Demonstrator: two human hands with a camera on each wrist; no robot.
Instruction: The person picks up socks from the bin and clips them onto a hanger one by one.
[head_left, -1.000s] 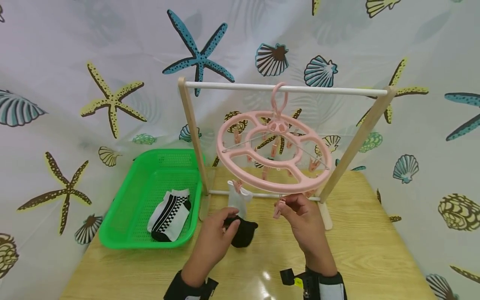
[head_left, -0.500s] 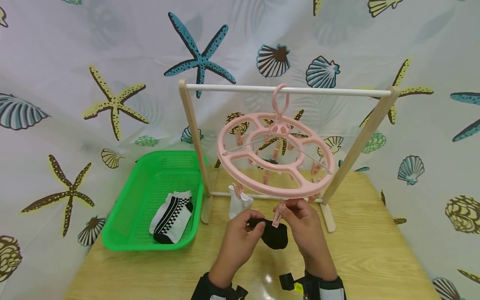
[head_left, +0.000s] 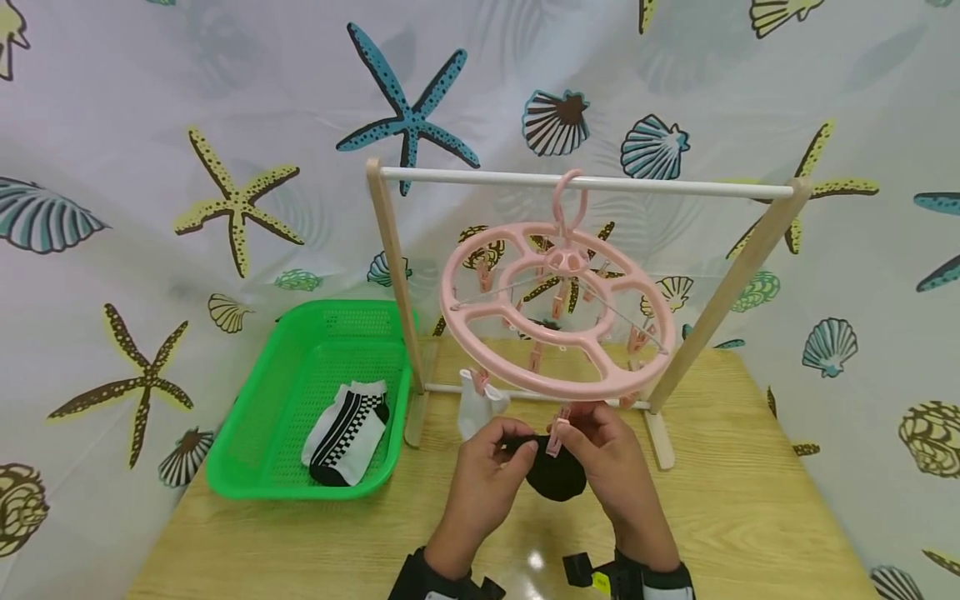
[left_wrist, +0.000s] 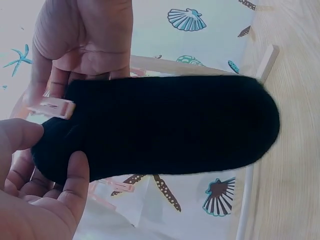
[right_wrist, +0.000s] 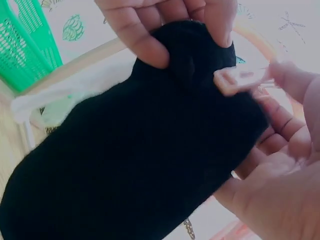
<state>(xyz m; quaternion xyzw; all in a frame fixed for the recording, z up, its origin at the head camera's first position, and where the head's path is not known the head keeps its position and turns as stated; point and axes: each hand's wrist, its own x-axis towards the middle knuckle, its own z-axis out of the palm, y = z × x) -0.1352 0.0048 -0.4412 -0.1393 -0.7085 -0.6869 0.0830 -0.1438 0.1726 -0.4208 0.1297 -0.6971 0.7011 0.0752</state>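
A black sock hangs below the front rim of the round pink hanger. My left hand pinches one corner of its open end between thumb and fingers. My right hand pinches a pink clothespin at the sock's upper edge. In the right wrist view, the clothespin's tip lies over the sock's edge; whether it bites the fabric I cannot tell. Left of my hands, a white sock hangs from another clothespin on the hanger.
A green basket at the left holds white socks with black checks. The pink hanger hangs by its hook from the white bar of a wooden stand. Several more clothespins dangle under its rings. Everything stands on a wooden table.
My left hand has carried the black sock rightward, from beside the white sock to the clothespin in my right hand. The right hand has stayed nearly in place.
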